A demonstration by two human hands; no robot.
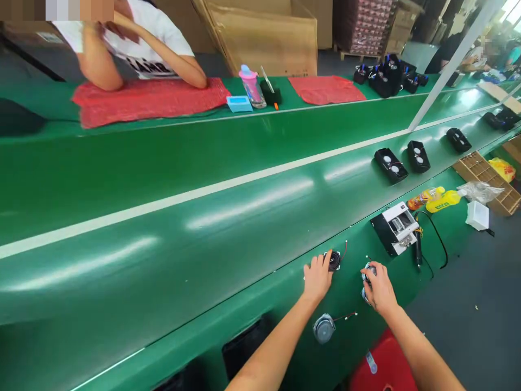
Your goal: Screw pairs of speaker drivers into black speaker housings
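My left hand (318, 278) has its fingers closed at the edge of a small round black speaker (334, 261), cone side up, its thin wire with a white plug running off to the upper right. To the right, my right hand (381, 287) pinches another small speaker (368, 273), partly covered by my fingers. Just below that one, a further speaker (364, 295) is partly hidden by the hand. Nearer to me, a grey-backed speaker (324, 329) lies magnet side up on the green bench (345, 293), with its red wire stretched to the right.
A black-and-white device (394, 228) with a cable stands right, beside yellow bottles (443, 201) and a partitioned wooden tray (488, 182). Black speaker boxes (391, 165) sit on the green conveyor belt (244, 212). Across it a person (150, 49) leans on red cloth (154, 100).
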